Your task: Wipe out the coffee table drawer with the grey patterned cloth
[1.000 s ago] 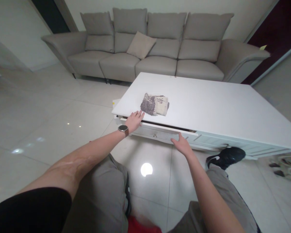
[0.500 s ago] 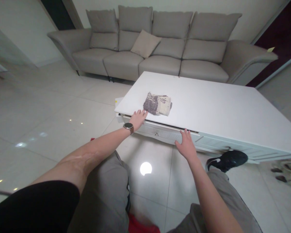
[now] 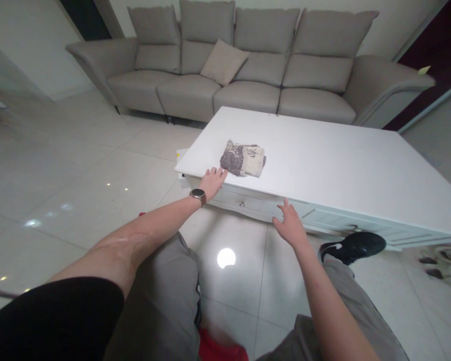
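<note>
My left hand (image 3: 213,183), a watch on its wrist, lies with fingers stretched over the front edge of the white coffee table (image 3: 323,155). Its fingertips are close to a folded grey-and-cream towel (image 3: 243,159) on the tabletop; I cannot tell whether they touch it. My right hand (image 3: 290,220) is at the table's front, fingers apart, by the right end of a drawer (image 3: 255,201) with a small metal knob (image 3: 242,203). That drawer sits closed, flush under the tabletop. Neither hand holds anything.
Behind the table stands a long grey sofa (image 3: 253,98) with a beige cushion (image 3: 224,62). My right foot in a black shoe (image 3: 355,248) is against the table's front. Something red (image 3: 221,346) is on the tiled floor between my legs. A patterned rug (image 3: 449,263) lies at the right.
The dark gap above the drawer has gone; the drawer has moved in under the tabletop. My right hand's fingers have spread a little. The view has tilted slightly downward.
</note>
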`<move>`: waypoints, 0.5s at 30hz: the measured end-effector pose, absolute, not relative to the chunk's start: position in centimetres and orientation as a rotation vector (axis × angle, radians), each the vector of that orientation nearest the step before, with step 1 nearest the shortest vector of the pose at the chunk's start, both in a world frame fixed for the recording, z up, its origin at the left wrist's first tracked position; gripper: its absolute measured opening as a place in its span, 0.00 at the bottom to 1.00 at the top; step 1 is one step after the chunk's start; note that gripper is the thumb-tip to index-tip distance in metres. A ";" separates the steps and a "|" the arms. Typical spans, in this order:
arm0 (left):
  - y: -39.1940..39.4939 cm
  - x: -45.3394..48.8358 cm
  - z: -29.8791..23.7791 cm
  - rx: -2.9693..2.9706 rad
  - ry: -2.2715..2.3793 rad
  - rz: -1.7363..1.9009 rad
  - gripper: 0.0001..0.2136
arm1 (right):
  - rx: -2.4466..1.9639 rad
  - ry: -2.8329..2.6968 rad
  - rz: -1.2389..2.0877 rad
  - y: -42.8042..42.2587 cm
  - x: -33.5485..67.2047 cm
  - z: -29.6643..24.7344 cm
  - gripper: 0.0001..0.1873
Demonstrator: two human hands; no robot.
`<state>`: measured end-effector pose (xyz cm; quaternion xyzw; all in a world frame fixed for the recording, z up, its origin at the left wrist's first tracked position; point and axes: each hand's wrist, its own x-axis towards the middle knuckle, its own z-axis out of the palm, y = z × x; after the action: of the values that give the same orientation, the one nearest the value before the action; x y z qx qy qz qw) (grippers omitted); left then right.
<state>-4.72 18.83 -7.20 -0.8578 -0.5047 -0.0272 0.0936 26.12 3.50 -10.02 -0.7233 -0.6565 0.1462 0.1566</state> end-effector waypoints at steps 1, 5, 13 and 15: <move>18.9 -4.8 -7.3 -2.544 -1.492 -0.089 0.31 | -2.066 -1.883 0.424 3.5 26.2 -10.1 0.29; 19.3 -4.8 -7.6 -2.534 -1.488 -0.100 0.28 | -2.058 -1.913 0.443 3.2 26.5 -10.4 0.26; 19.7 -4.4 -7.7 -2.525 -1.517 -0.113 0.24 | -2.092 -2.021 0.476 2.7 26.3 -9.8 0.23; 19.7 -4.4 -7.7 -2.540 -1.523 -0.124 0.25 | -2.092 -2.059 0.482 2.6 26.2 -9.4 0.22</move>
<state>-4.45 19.69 -7.71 -0.8536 -0.5117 -0.0416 0.0885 26.17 2.65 -9.44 -0.7008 -0.6898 0.1616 0.0837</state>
